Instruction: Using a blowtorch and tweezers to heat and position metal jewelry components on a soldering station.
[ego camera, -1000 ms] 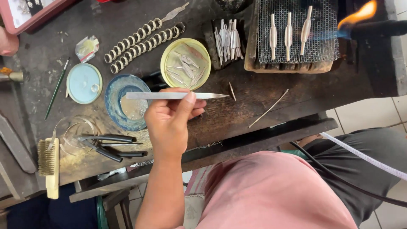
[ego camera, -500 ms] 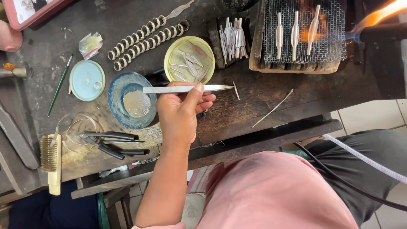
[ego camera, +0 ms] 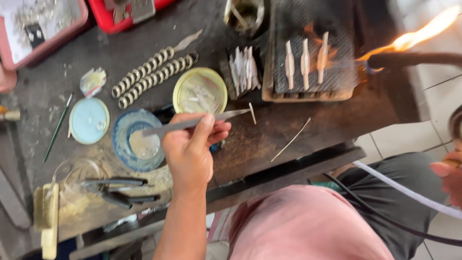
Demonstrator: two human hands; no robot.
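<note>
My left hand (ego camera: 190, 151) pinches long steel tweezers (ego camera: 197, 123) between thumb and fingers. They lie level over the dark workbench (ego camera: 269, 139), their tip beside a small metal sliver (ego camera: 252, 113) just right of a yellow dish (ego camera: 199, 90) of metal bits. My right hand (ego camera: 450, 175) shows only at the right edge, curled where a white hose (ego camera: 404, 190) and a black hose (ego camera: 365, 209) end. A torch nozzle (ego camera: 414, 60) sends an orange flame (ego camera: 418, 31) over three silver pieces (ego camera: 305, 60) standing on a wire mesh block (ego camera: 313, 48).
A blue bowl (ego camera: 137, 139), a pale blue lid (ego camera: 89, 120), two coiled ring chains (ego camera: 149, 74), a pile of silver strips (ego camera: 243, 67), black pliers (ego camera: 118, 190), a brush (ego camera: 48, 216), a thin wire (ego camera: 291, 139) and red and pink trays (ego camera: 43, 29) crowd the bench.
The tweezers' tip has moved right and up to the sliver beside the yellow dish. The torch flame has swung over the mesh block.
</note>
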